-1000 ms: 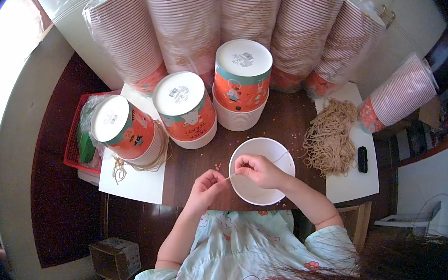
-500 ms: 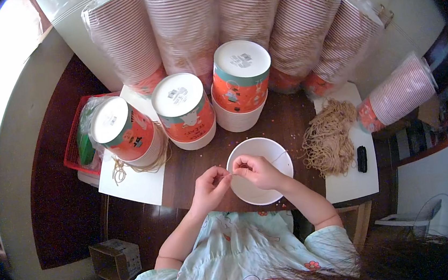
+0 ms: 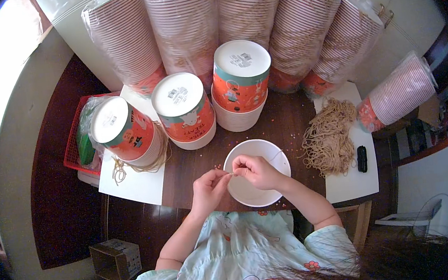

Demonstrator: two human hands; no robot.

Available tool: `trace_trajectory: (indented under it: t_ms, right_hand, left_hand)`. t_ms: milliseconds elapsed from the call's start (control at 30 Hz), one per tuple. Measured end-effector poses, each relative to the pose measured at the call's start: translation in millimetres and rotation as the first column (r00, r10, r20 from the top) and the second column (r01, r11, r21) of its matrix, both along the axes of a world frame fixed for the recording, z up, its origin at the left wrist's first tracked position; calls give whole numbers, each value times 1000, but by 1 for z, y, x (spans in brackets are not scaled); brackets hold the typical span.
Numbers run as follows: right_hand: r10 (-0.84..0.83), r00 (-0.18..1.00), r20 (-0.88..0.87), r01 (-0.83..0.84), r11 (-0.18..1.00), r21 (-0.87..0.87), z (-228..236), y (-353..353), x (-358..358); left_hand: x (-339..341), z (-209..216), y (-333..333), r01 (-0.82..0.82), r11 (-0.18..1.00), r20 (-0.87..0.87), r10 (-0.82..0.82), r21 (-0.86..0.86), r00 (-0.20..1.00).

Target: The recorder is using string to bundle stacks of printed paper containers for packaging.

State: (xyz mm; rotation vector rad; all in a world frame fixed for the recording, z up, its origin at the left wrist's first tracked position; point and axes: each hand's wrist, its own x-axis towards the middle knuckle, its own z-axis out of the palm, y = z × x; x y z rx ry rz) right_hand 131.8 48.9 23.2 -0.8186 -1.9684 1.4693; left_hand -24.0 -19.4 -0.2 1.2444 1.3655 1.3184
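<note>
In front of me on the table stands a white paper bucket (image 3: pixel 246 196), its open mouth facing up. A thin strand of cord (image 3: pixel 276 155) shows inside it at the far right, by the rim. My left hand (image 3: pixel 209 189) is pinched closed at the bucket's left edge. Over its mouth, my right hand (image 3: pixel 258 171) is also closed, thumb against forefinger. The fingertips of both hands meet at the near-left rim. Between them is a small, thin, pale bit that looks like the cord's end; the fingers hide most of it.
Upside-down stacks of orange printed buckets (image 3: pixel 183 111) stand beyond, backed by tall plastic-wrapped stacks (image 3: pixel 183 25). At right lie a heap of tan cords (image 3: pixel 329 135) and a black object (image 3: pixel 362 159). More cord (image 3: pixel 120 170) and a red basket (image 3: pixel 76 141) are at left.
The white bucket has shifted slightly left and toward me. Both hands stay pinched together at its rim, with only small finger movements.
</note>
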Motion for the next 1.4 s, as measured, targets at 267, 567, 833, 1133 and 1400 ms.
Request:
trace_trajectory:
  t_ms: [267,567,833,1133,1400]
  right_hand:
    - [18,1000,-2,-18,1000,0,0,-1,1]
    - [9,997,71,-15,996,86,21,-2,-4]
    - [-101,995,15,100,994,49,29,-6,-12]
    - [-139,987,-87,148,982,114,48,-8,-9]
    - [-68,995,-69,75,992,105,54,-14,-5]
  left_hand:
    - [-8,-14,-3,113,992,84,-108,-61,991]
    - [-13,26,3,69,974,-324,5,216,946]
    - [-19,28,8,151,935,-469,18,320,883]
    - [-32,-10,5,127,979,-347,-64,162,936]
    - [-28,-29,-3,118,993,-190,-113,15,975]
